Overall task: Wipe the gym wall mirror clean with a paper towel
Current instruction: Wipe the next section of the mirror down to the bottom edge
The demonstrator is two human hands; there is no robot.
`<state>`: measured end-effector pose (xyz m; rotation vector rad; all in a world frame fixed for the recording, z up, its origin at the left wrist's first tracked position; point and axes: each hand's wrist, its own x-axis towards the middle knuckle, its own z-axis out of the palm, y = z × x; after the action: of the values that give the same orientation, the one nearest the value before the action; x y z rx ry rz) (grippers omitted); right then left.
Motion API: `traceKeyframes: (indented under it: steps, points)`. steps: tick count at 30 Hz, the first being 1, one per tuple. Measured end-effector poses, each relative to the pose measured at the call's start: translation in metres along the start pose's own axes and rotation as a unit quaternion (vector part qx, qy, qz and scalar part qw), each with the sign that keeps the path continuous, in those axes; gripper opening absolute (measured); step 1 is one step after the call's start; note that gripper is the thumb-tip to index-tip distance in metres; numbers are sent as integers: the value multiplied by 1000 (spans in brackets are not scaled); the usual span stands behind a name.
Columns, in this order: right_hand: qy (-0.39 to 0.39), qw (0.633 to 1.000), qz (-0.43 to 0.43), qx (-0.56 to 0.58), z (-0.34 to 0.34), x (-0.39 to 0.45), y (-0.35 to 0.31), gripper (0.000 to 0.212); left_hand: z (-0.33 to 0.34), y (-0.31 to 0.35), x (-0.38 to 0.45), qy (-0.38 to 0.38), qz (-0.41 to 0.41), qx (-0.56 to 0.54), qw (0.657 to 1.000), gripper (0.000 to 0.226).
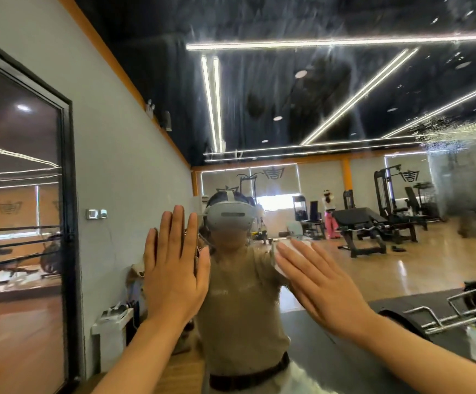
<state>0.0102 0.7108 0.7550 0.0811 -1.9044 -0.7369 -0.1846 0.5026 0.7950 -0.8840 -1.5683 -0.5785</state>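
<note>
Pressing flat against the wall mirror (330,109), the left hand (174,268) has its fingers straight and spread, its grip released and holding nothing. Between the hands, the glass reflects a person in a headset (228,220). The right hand (322,285) lies with straight fingers on a white paper towel (280,251), pinning it to the glass. Spray droplets (458,132) streak the mirror's upper right.

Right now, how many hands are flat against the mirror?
2. The left hand presses bare on the mirror; the right hand presses a paper towel against it, beside the reflected headset.
</note>
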Motion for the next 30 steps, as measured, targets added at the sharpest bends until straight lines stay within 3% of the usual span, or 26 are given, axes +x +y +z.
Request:
traceKeyframes:
  steps: [3, 9, 13, 16, 21, 25, 28, 30]
  points:
    - [2, 1000, -19, -16, -9, 42, 22, 57, 2, 0, 0, 9, 3, 1, 1000, 65]
    - [114, 979, 163, 35, -43, 203, 85, 51, 5, -1, 0, 24, 4, 2, 1000, 64]
    - [154, 964, 214, 25, -43, 243, 90, 52, 6, -1, 1, 26, 5, 6, 1000, 65]
    - [163, 975, 143, 45, -28, 208, 56, 46, 5, -1, 1, 24, 6, 5, 1000, 64]
    - [55, 998, -18, 39, 2, 104, -10, 53, 5, -2, -1, 17, 5, 0, 1000, 63]
    - [-16, 986, -165, -2, 7, 58, -24, 57, 5, -4, -1, 9, 11, 0, 1000, 64]
    - [-28, 976, -214, -14, 0, 72, -10, 53, 4, -5, -1, 11, 16, 0, 1000, 63]
    - [-28, 982, -187, -3, -5, 97, 2, 58, 5, -5, -1, 11, 13, -3, 1000, 63]
